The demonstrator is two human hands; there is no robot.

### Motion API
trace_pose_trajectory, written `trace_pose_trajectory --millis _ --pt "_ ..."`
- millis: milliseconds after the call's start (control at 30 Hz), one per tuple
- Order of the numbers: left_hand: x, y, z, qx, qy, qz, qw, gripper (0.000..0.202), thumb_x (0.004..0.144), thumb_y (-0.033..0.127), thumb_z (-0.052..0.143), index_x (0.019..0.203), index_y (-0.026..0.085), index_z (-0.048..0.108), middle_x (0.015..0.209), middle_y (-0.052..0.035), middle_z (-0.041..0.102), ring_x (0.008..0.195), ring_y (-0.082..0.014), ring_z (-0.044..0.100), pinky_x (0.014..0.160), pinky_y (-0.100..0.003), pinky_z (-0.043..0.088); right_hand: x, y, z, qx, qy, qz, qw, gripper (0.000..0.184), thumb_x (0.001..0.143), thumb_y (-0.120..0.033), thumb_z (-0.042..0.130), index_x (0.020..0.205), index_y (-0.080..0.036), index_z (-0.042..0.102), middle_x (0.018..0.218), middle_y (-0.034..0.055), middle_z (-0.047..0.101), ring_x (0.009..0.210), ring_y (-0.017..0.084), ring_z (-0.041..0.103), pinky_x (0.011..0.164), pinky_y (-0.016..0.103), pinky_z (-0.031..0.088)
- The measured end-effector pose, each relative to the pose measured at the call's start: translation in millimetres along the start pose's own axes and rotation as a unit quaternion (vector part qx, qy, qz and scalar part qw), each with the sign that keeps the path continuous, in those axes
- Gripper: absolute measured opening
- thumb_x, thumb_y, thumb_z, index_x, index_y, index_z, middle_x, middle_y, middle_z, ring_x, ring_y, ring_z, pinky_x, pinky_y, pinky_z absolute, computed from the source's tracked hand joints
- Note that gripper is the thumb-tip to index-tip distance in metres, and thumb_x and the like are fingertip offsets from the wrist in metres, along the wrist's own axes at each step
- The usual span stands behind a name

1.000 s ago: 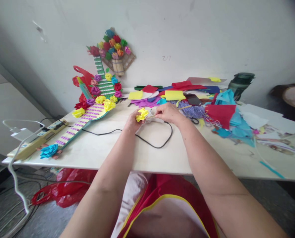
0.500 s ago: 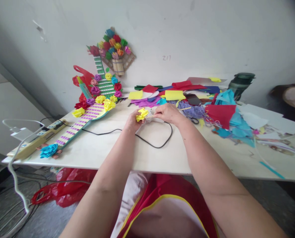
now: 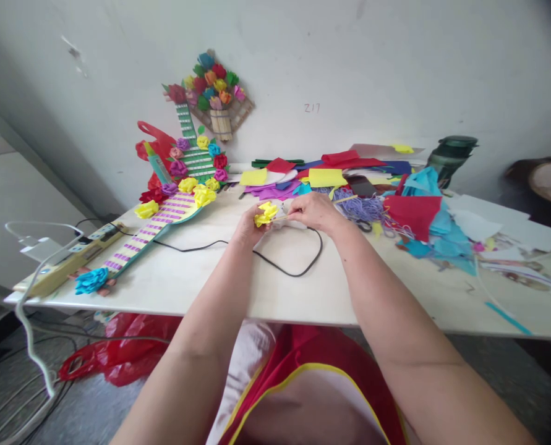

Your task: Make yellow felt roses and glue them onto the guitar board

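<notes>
A yellow paper flower (image 3: 266, 213) is pinched in my left hand (image 3: 250, 228), over the middle of the table. My right hand (image 3: 316, 212) is closed on a thin wooden stick (image 3: 346, 199). One end of the stick points at the flower's base; its other end sticks out behind the hand to the right. Whether the tip touches the flower I cannot tell. Beneath my hands lies a white device (image 3: 291, 224), partly hidden, with a black cord (image 3: 298, 275) looping from it.
On the left stand a flowered guitar-shaped craft (image 3: 164, 219) and a power strip (image 3: 71, 259). Coloured paper sheets (image 3: 326, 178), purple shredded strands (image 3: 363, 207) and a phone (image 3: 361, 186) lie at the back. A dark bottle (image 3: 449, 157) and paper scraps (image 3: 498, 222) are on the right.
</notes>
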State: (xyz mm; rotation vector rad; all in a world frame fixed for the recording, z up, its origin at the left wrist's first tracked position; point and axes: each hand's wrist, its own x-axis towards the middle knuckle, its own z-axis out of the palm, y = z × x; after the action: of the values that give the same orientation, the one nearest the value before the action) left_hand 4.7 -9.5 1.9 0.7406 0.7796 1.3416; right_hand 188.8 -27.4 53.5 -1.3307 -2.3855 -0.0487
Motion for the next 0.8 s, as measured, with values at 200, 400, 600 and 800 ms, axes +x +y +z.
trace_pose_trajectory --millis 200,400,600,800 --pt "2.8 -2.1 -3.0 0.002 -0.002 0.007 1.0 0.043 0.055 0.014 0.05 0.098 0.014 0.06 0.07 -0.0046 0.064 0.049 -0.013 0.056 0.036 -0.018 0.036 -0.1 -4.1 -0.9 -0.007 0.011 0.005 1.0 0.014 0.08 -0.024 0.068 0.087 -0.022 0.08 0.092 0.003 0.079 0.086 0.019 0.066 0.069 0.027 0.037" --pt "3.0 -2.1 -3.4 -0.007 -0.006 -0.003 1.0 0.044 0.058 0.013 0.052 0.101 0.015 0.061 0.072 -0.0043 0.065 0.045 -0.0112 0.053 0.036 -0.018 0.037 -0.7 -7.4 -2.9 -0.019 -0.02 -0.013 1.0 0.022 0.087 -0.029 0.062 0.095 -0.023 0.081 0.098 0.0045 0.078 0.09 0.02 0.066 0.072 0.029 0.038" --pt "1.5 -1.4 -1.6 -0.002 0.003 -0.004 1.0 0.04 0.057 0.013 0.052 0.096 0.015 0.06 0.069 -0.004 0.064 0.044 -0.0111 0.052 0.036 -0.018 0.037 -1.8 -6.9 -4.6 -0.044 -0.045 -0.016 0.998 0.028 0.092 -0.033 0.055 0.103 -0.024 0.08 0.104 0.0049 0.078 0.095 0.021 0.067 0.076 0.03 0.039" --pt "2.6 -2.0 -3.1 0.007 -0.002 0.002 1.0 0.041 0.056 0.014 0.051 0.096 0.015 0.06 0.069 -0.0035 0.065 0.044 -0.0114 0.053 0.037 -0.018 0.038 -1.9 -9.1 -4.7 -0.05 -0.052 -0.012 0.997 0.03 0.093 -0.033 0.055 0.108 -0.024 0.079 0.105 0.0051 0.078 0.096 0.021 0.067 0.077 0.03 0.04"
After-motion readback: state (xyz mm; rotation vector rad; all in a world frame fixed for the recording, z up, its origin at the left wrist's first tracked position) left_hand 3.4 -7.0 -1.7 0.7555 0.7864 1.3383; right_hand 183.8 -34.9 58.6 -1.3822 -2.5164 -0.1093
